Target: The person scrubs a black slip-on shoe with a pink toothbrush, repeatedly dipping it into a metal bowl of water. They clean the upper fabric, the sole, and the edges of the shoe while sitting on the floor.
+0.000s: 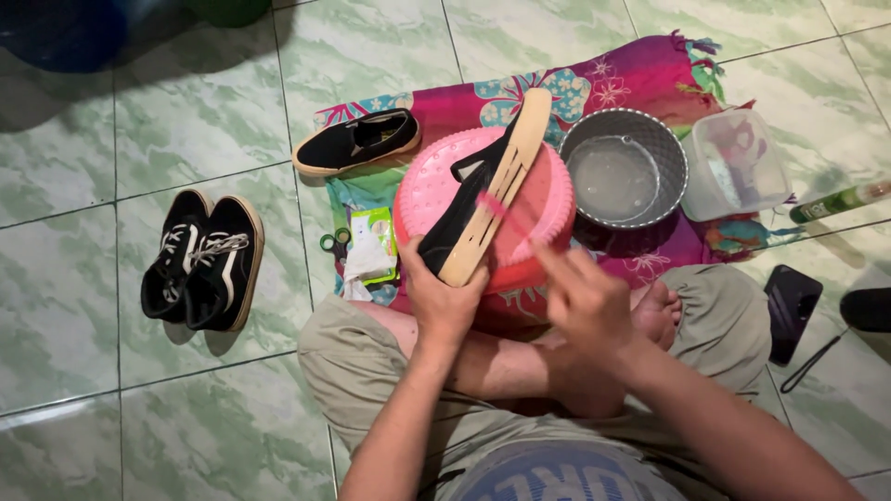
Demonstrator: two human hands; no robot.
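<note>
Dim indoor light leaves the upper left corner in deep shadow; the floor tiles (186, 121) show soft sheen, and the right hand (585, 301) blurs slightly.

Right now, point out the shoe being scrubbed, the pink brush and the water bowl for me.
shoe (483, 199): head view, on its tan sole, turned up.
pink brush (498, 210): head view, on its handle over the sole.
water bowl (670, 162): head view, on its grey right rim.
</note>
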